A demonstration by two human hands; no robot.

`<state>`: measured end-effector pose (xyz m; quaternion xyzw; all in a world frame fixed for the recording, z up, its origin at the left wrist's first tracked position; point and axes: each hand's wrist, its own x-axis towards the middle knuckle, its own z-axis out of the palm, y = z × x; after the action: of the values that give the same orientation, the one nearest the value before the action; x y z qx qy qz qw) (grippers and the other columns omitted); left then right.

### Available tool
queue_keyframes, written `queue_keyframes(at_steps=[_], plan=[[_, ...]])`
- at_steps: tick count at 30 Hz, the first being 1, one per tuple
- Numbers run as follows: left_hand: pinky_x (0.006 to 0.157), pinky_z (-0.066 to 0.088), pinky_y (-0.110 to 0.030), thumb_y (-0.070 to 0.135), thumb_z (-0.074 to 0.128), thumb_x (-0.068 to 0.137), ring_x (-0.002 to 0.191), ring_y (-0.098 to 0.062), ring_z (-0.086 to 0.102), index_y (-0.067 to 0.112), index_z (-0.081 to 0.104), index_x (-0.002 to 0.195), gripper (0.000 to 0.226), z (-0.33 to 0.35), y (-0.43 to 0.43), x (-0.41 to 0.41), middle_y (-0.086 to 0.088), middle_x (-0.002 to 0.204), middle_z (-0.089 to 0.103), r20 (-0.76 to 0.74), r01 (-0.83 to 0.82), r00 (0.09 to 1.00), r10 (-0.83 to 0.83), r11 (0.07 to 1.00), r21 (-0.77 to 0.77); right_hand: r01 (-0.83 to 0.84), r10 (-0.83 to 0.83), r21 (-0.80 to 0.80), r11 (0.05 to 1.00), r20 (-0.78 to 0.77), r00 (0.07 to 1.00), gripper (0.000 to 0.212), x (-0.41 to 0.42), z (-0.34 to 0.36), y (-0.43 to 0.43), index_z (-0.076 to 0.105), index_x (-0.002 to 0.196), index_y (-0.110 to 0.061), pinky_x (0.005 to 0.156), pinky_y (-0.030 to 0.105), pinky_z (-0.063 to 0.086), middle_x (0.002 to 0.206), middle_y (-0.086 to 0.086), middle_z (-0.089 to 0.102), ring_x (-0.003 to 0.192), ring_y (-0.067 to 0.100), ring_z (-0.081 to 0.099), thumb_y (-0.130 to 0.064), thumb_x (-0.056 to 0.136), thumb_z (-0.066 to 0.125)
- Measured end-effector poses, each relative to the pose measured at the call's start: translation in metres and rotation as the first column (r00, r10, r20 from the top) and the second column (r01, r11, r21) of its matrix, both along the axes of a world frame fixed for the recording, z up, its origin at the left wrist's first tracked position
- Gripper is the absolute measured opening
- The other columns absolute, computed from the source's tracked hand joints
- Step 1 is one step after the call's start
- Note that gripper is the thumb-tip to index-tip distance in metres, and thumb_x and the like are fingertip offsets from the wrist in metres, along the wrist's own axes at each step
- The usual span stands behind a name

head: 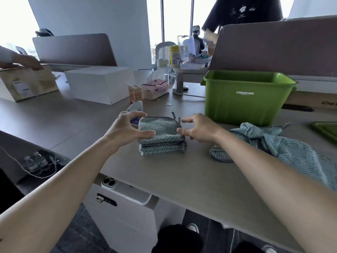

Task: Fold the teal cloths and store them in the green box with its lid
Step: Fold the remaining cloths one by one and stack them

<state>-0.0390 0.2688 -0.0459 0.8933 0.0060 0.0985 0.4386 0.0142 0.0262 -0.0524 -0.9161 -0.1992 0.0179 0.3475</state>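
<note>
A stack of folded teal cloths (160,136) with black-and-white checked trim lies on the table in front of me. My left hand (125,128) holds its left side, thumb lying on top of the stack. My right hand (197,128) touches its right edge with curled fingers. An unfolded heap of teal cloths (277,143) lies to the right, partly under my right forearm. The green box (244,99) stands open behind the heap. A corner of its green lid (326,130) shows at the right edge.
Behind the stack lie a small white and blue object (135,108), a pink tissue pack (156,88), a small carton (135,94) and a white box (100,86). Another person's hand (27,63) rests on a cardboard box (27,83) at far left. The table's near edge runs diagonally below my arms.
</note>
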Motion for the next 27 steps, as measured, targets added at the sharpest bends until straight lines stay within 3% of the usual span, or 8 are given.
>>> queue_keyframes(at_steps=[3, 6, 10, 13, 15, 19, 24, 27], plan=[[0.075, 0.035, -0.006, 0.03, 0.091, 0.065, 0.088, 0.006, 0.049, 0.028, 0.066, 0.112, 0.053, 0.007, -0.02, -0.002, 0.006, 0.123, 0.051, 0.2, -0.103, 0.976, 0.086, 0.992, 0.075, 0.035, -0.035, 0.004, 0.999, 0.07, 0.997, 0.052, -0.01, 0.009, -0.02, 0.057, 0.136, -0.011, 0.05, 0.013, 0.044, 0.123, 0.001, 0.067, 0.064, 0.012, 0.067, -0.037, 0.092, 0.067], [0.089, 0.043, -0.025, 0.037, 0.087, 0.067, 0.099, -0.013, 0.058, 0.035, 0.067, 0.1, 0.039, 0.011, -0.05, -0.001, 0.009, 0.116, 0.061, 0.283, -0.099, 0.956, 0.075, 0.992, 0.073, 0.066, -0.069, 0.041, 0.997, 0.102, 0.992, 0.03, -0.022, 0.017, -0.048, 0.071, 0.116, -0.009, 0.051, 0.008, 0.044, 0.098, -0.002, 0.074, 0.05, 0.002, 0.06, -0.026, 0.092, 0.069], [0.073, 0.038, -0.022, 0.036, 0.081, 0.075, 0.09, -0.01, 0.06, 0.031, 0.067, 0.097, 0.027, 0.01, -0.107, -0.001, 0.015, 0.105, 0.063, 0.281, 0.035, 0.957, -0.069, 0.992, 0.125, 0.155, -0.156, 0.02, 0.988, 0.147, 0.977, 0.014, -0.039, 0.026, -0.099, 0.077, 0.098, -0.015, 0.051, 0.006, 0.04, 0.084, -0.002, 0.074, 0.044, -0.01, 0.056, -0.022, 0.09, 0.069], [0.065, 0.038, -0.018, 0.031, 0.079, 0.078, 0.069, 0.006, 0.053, 0.026, 0.069, 0.092, 0.019, 0.001, -0.15, 0.0, 0.011, 0.096, 0.067, 0.257, 0.176, 0.944, -0.209, 0.974, 0.145, 0.238, -0.234, -0.009, 0.971, 0.152, 0.96, 0.012, -0.054, 0.028, -0.14, 0.077, 0.093, -0.016, 0.056, 0.01, 0.043, 0.078, -0.006, 0.075, 0.055, -0.002, 0.063, -0.024, 0.09, 0.068], [0.058, 0.035, -0.013, 0.031, 0.079, 0.079, 0.058, 0.009, 0.051, 0.027, 0.068, 0.086, 0.014, -0.007, -0.177, 0.002, 0.011, 0.09, 0.068, 0.216, 0.255, 0.933, -0.287, 0.953, 0.167, 0.283, -0.277, -0.026, 0.959, 0.142, 0.95, 0.009, -0.061, 0.027, -0.166, 0.076, 0.088, -0.018, 0.055, 0.015, 0.045, 0.069, -0.009, 0.072, 0.051, 0.002, 0.063, -0.023, 0.09, 0.069], [0.061, 0.039, -0.019, 0.037, 0.079, 0.078, 0.063, 0.005, 0.053, 0.028, 0.066, 0.085, 0.017, -0.019, -0.223, 0.004, 0.012, 0.084, 0.069, 0.159, 0.372, 0.899, -0.409, 0.902, 0.22, 0.363, -0.353, -0.1, 0.926, 0.104, 0.93, 0.006, -0.071, 0.019, -0.213, 0.076, 0.088, -0.02, 0.047, 0.008, 0.039, 0.045, -0.021, 0.061, 0.04, -0.002, 0.056, -0.024, 0.089, 0.071], [0.065, 0.041, -0.021, 0.037, 0.079, 0.077, 0.069, -0.002, 0.057, 0.023, 0.067, 0.084, 0.019, -0.023, -0.27, 0.01, 0.009, 0.082, 0.068, 0.181, 0.459, 0.843, -0.506, 0.853, 0.248, 0.45, -0.439, -0.109, 0.887, 0.108, 0.892, 0.008, -0.076, 0.009, -0.253, 0.074, 0.08, -0.024, 0.052, 0.012, 0.041, 0.062, -0.014, 0.068, 0.045, -0.007, 0.059, -0.023, 0.088, 0.073], [0.073, 0.044, -0.025, 0.046, 0.08, 0.075, 0.078, -0.006, 0.058, 0.027, 0.067, 0.089, 0.027, -0.024, -0.291, 0.019, 0.009, 0.091, 0.067, 0.176, 0.477, 0.834, -0.524, 0.843, 0.25, 0.514, -0.502, -0.093, 0.852, 0.129, 0.855, 0.008, -0.074, 0.005, -0.269, 0.073, 0.078, -0.025, 0.053, 0.011, 0.038, 0.065, -0.017, 0.064, 0.055, -0.006, 0.059, -0.025, 0.086, 0.073]])
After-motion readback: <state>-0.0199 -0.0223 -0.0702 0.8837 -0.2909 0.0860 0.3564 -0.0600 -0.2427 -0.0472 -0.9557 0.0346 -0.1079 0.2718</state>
